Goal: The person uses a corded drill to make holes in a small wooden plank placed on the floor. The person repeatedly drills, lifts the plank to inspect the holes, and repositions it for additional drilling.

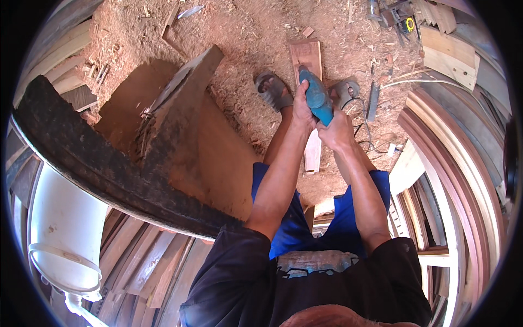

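Observation:
Both hands are closed around a teal power drill (pixel 317 97) that points away from me, down toward a wooden board (pixel 306 50). My left hand (pixel 303 107) wraps the drill's body near its front. At the rear end, my right hand (pixel 338 131) grips the handle. The narrow board lies on the ground between my sandalled feet, and its near end (pixel 312 158) shows below my hands. The drill's front end is over the board; whether its tip touches the wood cannot be made out. A dark cord (pixel 368 122) trails on the ground to the right.
Wood shavings (pixel 239 32) cover the ground. A workbench with a dark edge (pixel 109 158) stands at left, near a white bucket-like container (pixel 65 229). Stacked timber (pixel 136 256) is at lower left, with curved-looking planks (pixel 452 158) at right. A yellow tape measure (pixel 409 24) lies far right.

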A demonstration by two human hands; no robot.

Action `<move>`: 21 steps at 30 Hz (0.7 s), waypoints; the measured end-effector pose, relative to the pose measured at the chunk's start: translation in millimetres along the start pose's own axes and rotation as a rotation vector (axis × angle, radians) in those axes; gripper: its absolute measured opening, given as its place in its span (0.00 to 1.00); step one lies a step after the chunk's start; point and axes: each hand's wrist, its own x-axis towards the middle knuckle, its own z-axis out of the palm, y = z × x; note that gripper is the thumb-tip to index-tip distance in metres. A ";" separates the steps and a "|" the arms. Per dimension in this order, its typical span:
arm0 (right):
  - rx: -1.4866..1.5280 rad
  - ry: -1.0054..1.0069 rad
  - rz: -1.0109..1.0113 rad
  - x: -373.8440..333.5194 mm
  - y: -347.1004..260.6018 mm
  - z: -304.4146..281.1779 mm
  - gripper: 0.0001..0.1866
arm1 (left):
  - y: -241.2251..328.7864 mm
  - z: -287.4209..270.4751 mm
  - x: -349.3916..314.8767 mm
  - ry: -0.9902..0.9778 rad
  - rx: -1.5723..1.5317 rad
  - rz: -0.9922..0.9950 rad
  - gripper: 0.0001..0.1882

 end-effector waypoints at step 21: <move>-0.053 0.087 -0.043 5.0 -0.9 -1.0 0.26 | 0.4 3.6 4.3 0.012 0.031 0.010 0.30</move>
